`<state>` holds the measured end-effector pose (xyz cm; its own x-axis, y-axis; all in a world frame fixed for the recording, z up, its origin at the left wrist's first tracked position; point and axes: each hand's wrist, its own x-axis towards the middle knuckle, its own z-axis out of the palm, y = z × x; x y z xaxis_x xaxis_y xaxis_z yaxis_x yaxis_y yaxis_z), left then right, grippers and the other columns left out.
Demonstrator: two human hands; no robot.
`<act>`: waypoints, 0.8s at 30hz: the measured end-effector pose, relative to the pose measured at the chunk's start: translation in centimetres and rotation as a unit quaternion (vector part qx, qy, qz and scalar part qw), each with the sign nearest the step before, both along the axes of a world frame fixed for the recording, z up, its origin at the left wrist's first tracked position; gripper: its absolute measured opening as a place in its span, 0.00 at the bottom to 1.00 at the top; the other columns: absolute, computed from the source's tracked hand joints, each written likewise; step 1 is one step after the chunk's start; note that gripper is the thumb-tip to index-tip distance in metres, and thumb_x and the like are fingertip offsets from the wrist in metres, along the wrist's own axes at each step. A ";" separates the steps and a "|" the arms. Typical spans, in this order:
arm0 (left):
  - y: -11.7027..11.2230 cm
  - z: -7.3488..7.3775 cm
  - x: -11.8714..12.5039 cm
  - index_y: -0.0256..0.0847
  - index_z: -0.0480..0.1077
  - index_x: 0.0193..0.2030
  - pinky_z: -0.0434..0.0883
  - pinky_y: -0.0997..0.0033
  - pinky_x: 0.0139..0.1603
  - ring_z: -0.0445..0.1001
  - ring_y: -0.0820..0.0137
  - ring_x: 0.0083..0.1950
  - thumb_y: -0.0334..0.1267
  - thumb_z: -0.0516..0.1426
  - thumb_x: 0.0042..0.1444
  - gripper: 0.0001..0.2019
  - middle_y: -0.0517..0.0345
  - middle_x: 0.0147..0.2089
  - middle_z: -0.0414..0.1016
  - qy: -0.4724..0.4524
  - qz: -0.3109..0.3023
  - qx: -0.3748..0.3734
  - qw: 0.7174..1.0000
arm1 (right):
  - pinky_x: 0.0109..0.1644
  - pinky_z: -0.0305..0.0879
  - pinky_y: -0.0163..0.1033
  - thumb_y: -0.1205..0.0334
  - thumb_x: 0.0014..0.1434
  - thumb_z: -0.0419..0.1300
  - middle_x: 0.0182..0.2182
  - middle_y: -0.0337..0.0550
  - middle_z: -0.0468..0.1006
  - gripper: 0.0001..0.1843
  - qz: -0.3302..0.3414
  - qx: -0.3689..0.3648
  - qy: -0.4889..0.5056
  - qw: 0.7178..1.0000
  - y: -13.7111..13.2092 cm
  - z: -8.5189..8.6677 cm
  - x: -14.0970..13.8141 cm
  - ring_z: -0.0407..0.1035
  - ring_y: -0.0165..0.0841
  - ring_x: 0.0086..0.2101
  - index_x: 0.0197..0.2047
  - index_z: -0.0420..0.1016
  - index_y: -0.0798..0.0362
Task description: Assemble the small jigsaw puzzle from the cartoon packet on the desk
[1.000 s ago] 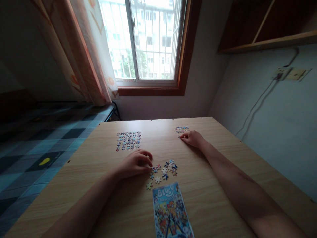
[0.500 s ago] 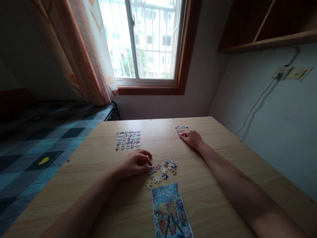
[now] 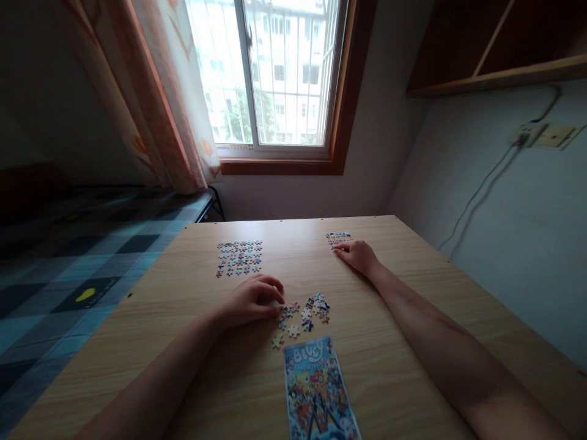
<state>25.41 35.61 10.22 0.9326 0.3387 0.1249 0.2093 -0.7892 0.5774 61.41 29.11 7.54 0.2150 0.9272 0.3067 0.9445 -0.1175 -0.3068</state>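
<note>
My left hand (image 3: 251,299) rests on the wooden table (image 3: 394,366), fingers curled with the tips touching the left edge of a loose pile of puzzle pieces (image 3: 305,313). My right hand (image 3: 358,253) reaches far forward, fingers pinched at the near edge of a small cluster of pieces (image 3: 338,237); what they hold, if anything, is too small to see. A grid of sorted pieces (image 3: 239,258) lies at the far left. A colourful reference picture (image 3: 316,391) lies near me.
A bed with a blue checked cover (image 3: 68,269) stands left of the table. A window (image 3: 275,73) with a curtain (image 3: 169,98) is ahead. A wall with a socket and cable (image 3: 532,137) is close on the right, under a wooden shelf (image 3: 495,55).
</note>
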 end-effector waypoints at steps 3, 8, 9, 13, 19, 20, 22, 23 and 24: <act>0.0 0.1 0.0 0.50 0.80 0.40 0.65 0.58 0.61 0.71 0.62 0.54 0.51 0.63 0.56 0.10 0.58 0.50 0.76 -0.004 0.001 -0.003 1.000 | 0.50 0.71 0.38 0.53 0.64 0.59 0.47 0.40 0.82 0.14 -0.001 -0.001 -0.004 1.000 0.2 -0.2 0.1 0.77 0.37 0.46 0.49 0.82 0.44; 0.0 0.1 0.0 0.51 0.80 0.40 0.65 0.58 0.61 0.71 0.62 0.54 0.50 0.64 0.55 0.10 0.58 0.50 0.76 -0.004 0.003 -0.006 1.000 | 0.52 0.72 0.39 0.55 0.64 0.59 0.46 0.40 0.82 0.13 0.000 -0.008 -0.008 1.000 0.6 -0.4 0.2 0.77 0.37 0.47 0.48 0.83 0.43; 0.0 0.1 0.0 0.51 0.80 0.40 0.65 0.58 0.61 0.71 0.62 0.54 0.50 0.64 0.55 0.10 0.58 0.50 0.76 -0.004 0.003 -0.005 1.000 | 0.51 0.72 0.39 0.55 0.64 0.59 0.46 0.39 0.83 0.13 0.001 -0.009 -0.007 1.000 0.6 -0.4 0.2 0.77 0.37 0.47 0.48 0.83 0.43; 0.1 -0.1 0.0 0.51 0.80 0.40 0.65 0.57 0.61 0.71 0.61 0.54 0.51 0.63 0.55 0.10 0.58 0.50 0.76 -0.003 0.002 -0.002 1.000 | 0.52 0.71 0.39 0.55 0.64 0.59 0.47 0.37 0.82 0.13 0.007 -0.010 -0.007 1.000 0.6 -0.4 0.3 0.77 0.37 0.47 0.48 0.82 0.42; 0.2 -0.2 -0.1 0.51 0.79 0.44 0.66 0.59 0.61 0.71 0.62 0.54 0.51 0.63 0.56 0.13 0.58 0.51 0.76 -0.010 -0.007 0.001 1.000 | 0.52 0.71 0.39 0.55 0.65 0.59 0.47 0.37 0.82 0.13 0.010 -0.006 -0.008 1.000 0.6 -0.5 0.3 0.77 0.36 0.47 0.49 0.82 0.42; 0.3 -0.2 -0.1 0.51 0.79 0.44 0.66 0.59 0.61 0.71 0.62 0.54 0.51 0.63 0.56 0.13 0.58 0.51 0.76 -0.011 -0.008 0.001 1.000 | 0.53 0.71 0.39 0.55 0.65 0.59 0.47 0.38 0.82 0.13 0.010 -0.005 -0.009 1.000 0.6 -0.6 0.3 0.77 0.36 0.47 0.49 0.82 0.43; 0.2 -0.1 -0.1 0.51 0.79 0.44 0.66 0.59 0.61 0.71 0.62 0.54 0.51 0.63 0.56 0.13 0.58 0.51 0.76 -0.012 -0.009 0.000 1.000 | 0.53 0.71 0.39 0.55 0.65 0.59 0.47 0.38 0.82 0.13 0.010 -0.004 -0.010 1.000 0.6 -0.6 0.3 0.77 0.36 0.47 0.49 0.82 0.43; 0.2 -0.1 -0.1 0.51 0.79 0.44 0.65 0.58 0.61 0.71 0.62 0.54 0.51 0.63 0.56 0.13 0.58 0.51 0.77 -0.012 -0.009 -0.001 1.000 | 0.53 0.71 0.39 0.55 0.65 0.59 0.47 0.38 0.82 0.13 0.010 -0.004 -0.011 1.000 0.6 -0.6 0.3 0.77 0.37 0.47 0.49 0.82 0.43; 0.2 0.0 -0.1 0.51 0.79 0.44 0.65 0.58 0.61 0.71 0.62 0.54 0.51 0.63 0.55 0.13 0.58 0.51 0.77 -0.011 -0.009 -0.001 1.000 | 0.52 0.71 0.39 0.55 0.65 0.59 0.47 0.38 0.82 0.13 0.009 -0.005 -0.012 1.000 0.6 -0.6 0.3 0.77 0.37 0.47 0.49 0.82 0.43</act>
